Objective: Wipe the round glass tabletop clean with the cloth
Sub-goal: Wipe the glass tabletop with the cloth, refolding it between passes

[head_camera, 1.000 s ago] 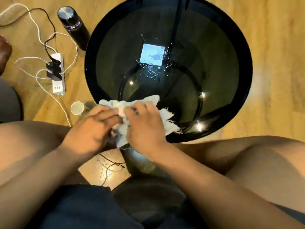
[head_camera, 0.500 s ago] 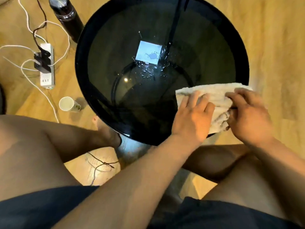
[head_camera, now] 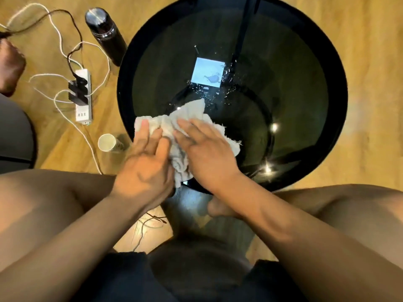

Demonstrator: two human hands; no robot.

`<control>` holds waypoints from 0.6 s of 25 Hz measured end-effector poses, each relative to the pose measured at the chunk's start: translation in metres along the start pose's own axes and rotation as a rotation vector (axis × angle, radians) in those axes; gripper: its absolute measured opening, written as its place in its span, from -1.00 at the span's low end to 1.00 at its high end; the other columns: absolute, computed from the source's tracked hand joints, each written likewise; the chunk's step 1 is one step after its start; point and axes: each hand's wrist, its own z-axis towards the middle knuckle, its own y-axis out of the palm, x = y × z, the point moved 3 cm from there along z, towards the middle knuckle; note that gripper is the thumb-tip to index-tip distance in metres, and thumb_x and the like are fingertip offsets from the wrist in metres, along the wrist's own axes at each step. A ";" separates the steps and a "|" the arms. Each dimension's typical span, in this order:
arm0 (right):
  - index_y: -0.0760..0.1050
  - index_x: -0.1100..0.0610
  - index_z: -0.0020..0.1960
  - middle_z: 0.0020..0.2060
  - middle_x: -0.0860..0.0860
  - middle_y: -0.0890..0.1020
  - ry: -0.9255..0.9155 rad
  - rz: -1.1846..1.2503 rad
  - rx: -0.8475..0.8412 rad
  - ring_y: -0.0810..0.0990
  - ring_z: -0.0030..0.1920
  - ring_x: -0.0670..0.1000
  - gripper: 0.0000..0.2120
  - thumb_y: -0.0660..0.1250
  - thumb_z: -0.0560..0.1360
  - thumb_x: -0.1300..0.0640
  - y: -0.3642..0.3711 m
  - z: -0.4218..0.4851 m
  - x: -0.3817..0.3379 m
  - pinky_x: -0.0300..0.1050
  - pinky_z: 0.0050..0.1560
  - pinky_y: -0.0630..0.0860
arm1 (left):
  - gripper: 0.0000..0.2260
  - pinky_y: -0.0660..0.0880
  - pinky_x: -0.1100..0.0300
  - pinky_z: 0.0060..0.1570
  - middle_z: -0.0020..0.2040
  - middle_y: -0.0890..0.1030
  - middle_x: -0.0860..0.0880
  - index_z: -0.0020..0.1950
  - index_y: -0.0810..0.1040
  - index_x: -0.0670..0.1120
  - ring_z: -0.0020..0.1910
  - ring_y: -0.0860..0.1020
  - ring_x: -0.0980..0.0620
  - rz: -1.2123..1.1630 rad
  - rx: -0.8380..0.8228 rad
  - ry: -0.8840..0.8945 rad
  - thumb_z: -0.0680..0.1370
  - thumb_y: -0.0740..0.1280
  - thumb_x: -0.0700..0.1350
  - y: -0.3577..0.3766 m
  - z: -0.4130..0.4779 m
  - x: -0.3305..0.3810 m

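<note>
The round dark glass tabletop fills the upper middle of the view, with water droplets scattered near its centre. A crumpled white cloth lies on the near-left part of the glass, partly over the rim. My left hand presses flat on the cloth's left side with fingers spread. My right hand presses flat on its right side. Both palms hide the middle of the cloth.
On the wooden floor to the left stand a black bottle, a white power strip with plugs and trailing cables, and a small paper cup. My bare knees frame the table's near edge. Another person's foot is at far left.
Both hands swept the cloth from the table's near-left edge to the near-right edge and back to the near-left. The cloth is now more bunched and reaches further toward the centre droplets.
</note>
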 end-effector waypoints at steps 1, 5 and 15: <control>0.55 0.13 0.29 0.35 0.09 0.52 0.046 -0.018 0.043 0.47 0.35 0.17 -0.54 0.07 0.48 0.14 -0.004 -0.018 0.030 0.07 0.42 0.23 | -0.47 0.18 -0.22 0.45 0.40 0.41 -0.37 0.38 0.37 -0.32 0.47 0.24 -0.40 0.001 0.027 0.045 0.51 0.05 -0.04 0.004 0.007 0.027; 0.48 0.18 0.35 0.38 0.21 0.46 0.392 -0.153 0.013 0.42 0.37 0.27 -0.54 0.26 0.46 0.33 -0.036 -0.095 0.152 0.27 0.41 0.28 | -0.44 -0.14 -0.13 0.54 0.59 0.06 -0.27 0.54 0.13 -0.26 0.56 -0.07 -0.32 -0.070 0.009 0.261 0.59 0.10 -0.04 0.024 0.068 0.149; 0.54 0.20 0.29 0.34 0.21 0.51 0.413 0.032 0.090 0.40 0.36 0.34 -0.45 0.21 0.31 0.17 0.004 -0.021 0.015 0.10 0.34 0.20 | -0.34 -0.07 0.08 0.53 0.56 0.23 -0.13 0.55 0.13 -0.13 0.59 0.05 -0.06 -0.064 0.002 0.094 0.51 0.32 -0.08 -0.006 0.048 0.026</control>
